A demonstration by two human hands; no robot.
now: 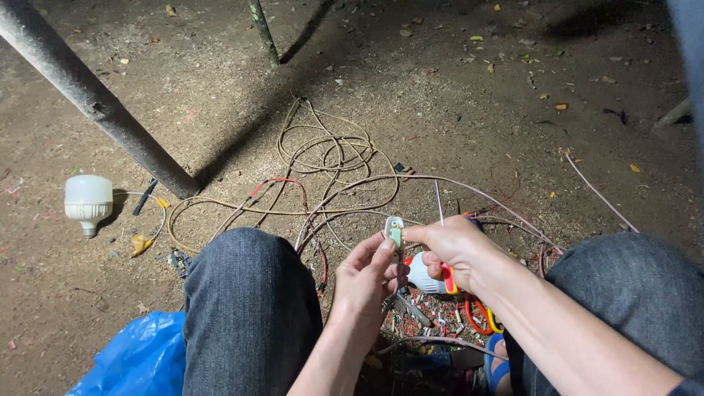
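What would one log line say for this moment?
left hand: pinching small white-green part | right hand: on same part | wires, bulb: on ground

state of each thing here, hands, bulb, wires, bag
left hand: pinching the small green part
right hand: also on the part, gripping a red-handled tool
bulb: lying on the dirt, unlit
wires: loose, tangled on the ground
blue bag: crumpled
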